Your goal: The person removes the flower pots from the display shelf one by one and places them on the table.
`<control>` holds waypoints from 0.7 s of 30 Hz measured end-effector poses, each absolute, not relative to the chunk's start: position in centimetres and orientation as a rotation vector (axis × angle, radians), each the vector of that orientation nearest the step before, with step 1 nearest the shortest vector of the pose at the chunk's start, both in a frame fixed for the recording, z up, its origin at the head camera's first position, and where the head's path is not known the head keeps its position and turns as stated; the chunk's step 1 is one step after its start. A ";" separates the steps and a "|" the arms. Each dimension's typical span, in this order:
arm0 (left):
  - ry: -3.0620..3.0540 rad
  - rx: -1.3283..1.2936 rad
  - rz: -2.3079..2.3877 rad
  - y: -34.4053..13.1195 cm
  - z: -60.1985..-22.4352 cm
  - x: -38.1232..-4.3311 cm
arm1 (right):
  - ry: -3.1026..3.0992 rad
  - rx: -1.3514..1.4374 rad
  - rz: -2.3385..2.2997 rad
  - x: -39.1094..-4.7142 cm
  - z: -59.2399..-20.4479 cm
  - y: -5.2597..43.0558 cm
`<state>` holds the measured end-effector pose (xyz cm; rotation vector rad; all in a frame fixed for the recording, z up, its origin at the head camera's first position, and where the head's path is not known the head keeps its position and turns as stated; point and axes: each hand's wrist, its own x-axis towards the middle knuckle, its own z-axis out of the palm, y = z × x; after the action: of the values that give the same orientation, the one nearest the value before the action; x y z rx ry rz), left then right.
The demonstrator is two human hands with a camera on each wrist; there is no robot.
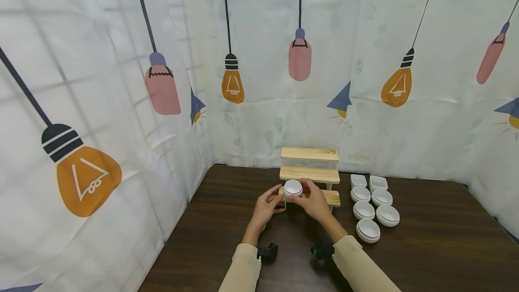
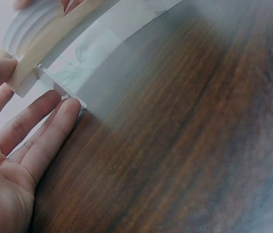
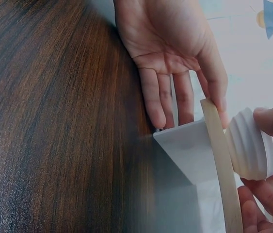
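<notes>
My right hand (image 1: 315, 201) holds a stack of small round white bowls (image 1: 293, 188) at the left part of the lowest wooden shelf (image 1: 331, 198) of a three-step display stand. In the right wrist view the ridged bowl stack (image 3: 252, 144) sits against the plank (image 3: 223, 174), thumb on one side and fingers on the other. My left hand (image 1: 264, 208) grips the left end of that shelf. The left wrist view has its thumb on the plank's upper edge (image 2: 34, 63) and its other fingers (image 2: 49, 138) extended below, by the clear leg.
Right of the stand, several round white bowl stacks (image 1: 363, 211) stand in two columns, with square white dishes (image 1: 358, 180) at their back. The stand's upper planks (image 1: 309, 153) rise behind my hands. A patterned white curtain (image 1: 259, 130) borders the dark wooden table (image 1: 438, 238).
</notes>
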<state>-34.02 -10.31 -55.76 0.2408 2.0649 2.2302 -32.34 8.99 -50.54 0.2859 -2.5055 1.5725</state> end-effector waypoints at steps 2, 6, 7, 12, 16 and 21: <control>2.065 0.239 2.229 -10.3 -55.8 -34.0 | -2.511 0.287 1.566 -32.4 -50.6 9.0; 2.072 0.245 2.226 -10.3 -55.7 -34.0 | -2.510 0.297 1.580 -32.4 -50.6 9.1; 2.073 0.244 2.227 -10.3 -55.7 -33.9 | -2.508 0.300 1.585 -32.4 -50.6 9.1; 2.064 0.234 2.232 -10.3 -55.7 -34.0 | -2.506 0.311 1.598 -32.3 -50.5 9.2; 2.063 0.230 2.236 -10.2 -55.7 -34.0 | -2.507 0.321 1.605 -32.3 -50.5 9.3; 2.073 0.230 2.230 -10.3 -55.7 -34.0 | -2.513 0.319 1.594 -32.2 -50.4 9.4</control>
<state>-33.98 -10.28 -55.69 0.2297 2.0730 2.2298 -32.19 9.38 -50.44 0.3190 -2.5126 1.5940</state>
